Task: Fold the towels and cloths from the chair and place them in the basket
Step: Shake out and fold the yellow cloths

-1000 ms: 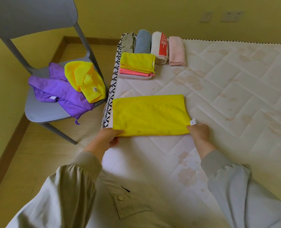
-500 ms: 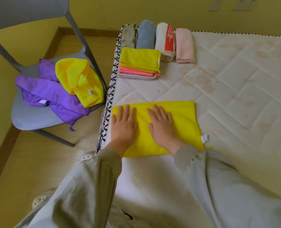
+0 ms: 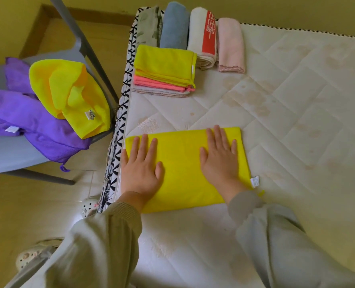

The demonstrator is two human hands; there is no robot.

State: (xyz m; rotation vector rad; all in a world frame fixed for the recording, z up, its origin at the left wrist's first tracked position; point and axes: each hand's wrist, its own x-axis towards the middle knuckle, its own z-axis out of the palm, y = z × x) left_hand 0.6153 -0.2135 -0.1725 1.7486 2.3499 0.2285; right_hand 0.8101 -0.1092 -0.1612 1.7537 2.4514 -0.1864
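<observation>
A yellow cloth (image 3: 183,163), folded into a rectangle, lies on the mattress (image 3: 286,121) near its left edge. My left hand (image 3: 141,169) presses flat on the cloth's left end, fingers straight and spread. My right hand (image 3: 221,159) presses flat on its right end. A white tag (image 3: 255,181) sticks out at the cloth's near right corner. On the grey chair (image 3: 6,159) to the left lie a crumpled yellow cloth (image 3: 72,96) and a purple cloth (image 3: 37,125). No basket is in view.
A stack of folded cloths (image 3: 164,71), yellow on pink on grey, sits farther up the mattress. Behind it lie several rolled towels: patterned grey (image 3: 148,26), blue (image 3: 175,26), white with red (image 3: 203,36), pink (image 3: 230,44). My shoes (image 3: 88,205) stand on the floor.
One second ago my hands gripped the cloth's near corners. They then moved on top of it, flat near the middle, and have since slid apart toward its two ends.
</observation>
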